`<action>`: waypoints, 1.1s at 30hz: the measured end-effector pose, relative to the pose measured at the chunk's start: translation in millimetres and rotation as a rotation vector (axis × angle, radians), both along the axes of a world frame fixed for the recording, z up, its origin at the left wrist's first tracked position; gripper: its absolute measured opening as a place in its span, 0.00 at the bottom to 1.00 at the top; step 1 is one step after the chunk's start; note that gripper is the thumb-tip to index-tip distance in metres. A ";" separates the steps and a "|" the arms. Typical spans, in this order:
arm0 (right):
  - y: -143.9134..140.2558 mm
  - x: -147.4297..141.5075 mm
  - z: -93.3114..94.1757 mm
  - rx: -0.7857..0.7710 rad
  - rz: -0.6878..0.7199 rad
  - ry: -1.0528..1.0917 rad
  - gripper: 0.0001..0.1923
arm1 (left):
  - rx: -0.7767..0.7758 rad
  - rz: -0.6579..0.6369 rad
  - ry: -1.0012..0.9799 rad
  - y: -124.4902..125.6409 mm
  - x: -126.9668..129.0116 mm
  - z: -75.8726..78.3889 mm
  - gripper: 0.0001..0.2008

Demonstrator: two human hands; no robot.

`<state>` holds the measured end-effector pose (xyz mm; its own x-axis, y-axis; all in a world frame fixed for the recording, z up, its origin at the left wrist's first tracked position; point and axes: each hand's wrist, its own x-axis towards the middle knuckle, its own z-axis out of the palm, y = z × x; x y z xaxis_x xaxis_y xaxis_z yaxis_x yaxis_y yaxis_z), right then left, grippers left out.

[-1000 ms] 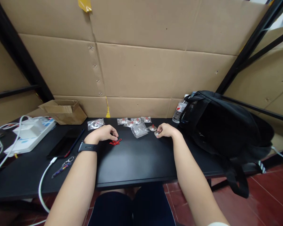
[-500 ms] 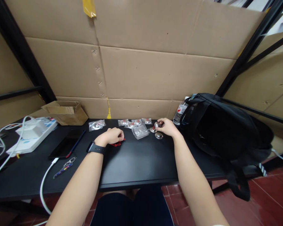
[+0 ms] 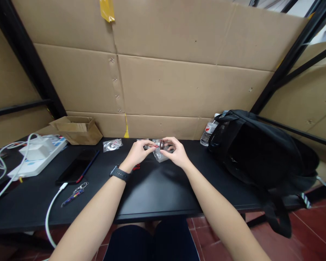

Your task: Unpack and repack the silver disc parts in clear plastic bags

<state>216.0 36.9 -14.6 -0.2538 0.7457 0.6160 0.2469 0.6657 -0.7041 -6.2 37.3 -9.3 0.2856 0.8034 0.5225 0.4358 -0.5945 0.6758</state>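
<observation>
My right hand pinches a small round metal disc on edge, its side looking dark reddish-brown. It resembles a little finger cymbal, though I cannot make out its exact kind. My left hand, with a dark watch on the wrist, pinches the end of a red cord close to the disc's face. More red cord hangs below the left palm. Just behind and beneath the fingers lies a clear plastic bag. My hands hide most of the small packets behind them.
A bagged silver disc lies left of my hands. Farther left are a phone, a keychain, a white power strip and a paper bag. A water bottle and black backpack stand at right.
My right hand has lifted a disc from the table and brought it left to the middle. My left hand has moved right and up, with the red cord, to meet it.
</observation>
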 end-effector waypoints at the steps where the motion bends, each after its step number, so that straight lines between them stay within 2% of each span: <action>1: -1.3 -3.6 -1.9 -0.004 0.011 0.007 0.24 | 0.009 0.001 0.011 0.0 2.1 -1.1 0.09; 11: -3.0 -12.2 -5.4 -0.097 0.111 0.101 0.24 | 0.144 0.111 -0.001 3.5 15.3 -12.5 0.06; 17: -1.6 -11.8 -6.7 -0.153 0.141 0.163 0.26 | 0.235 0.232 0.104 -9.1 19.3 -4.2 0.04; 23: -1.4 -11.3 -6.2 -0.198 0.191 0.218 0.24 | 0.407 0.359 0.297 -23.8 23.9 5.1 0.04; 33: -1.1 -15.6 -10.5 -0.367 0.183 0.333 0.24 | 0.494 0.379 0.398 -32.3 25.2 13.2 0.07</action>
<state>200.3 35.9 -25.2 -0.2347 0.8896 0.3918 -0.1270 0.3715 -0.9197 18.9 4.9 3.9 0.2784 0.5823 0.7638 0.8281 -0.5484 0.1162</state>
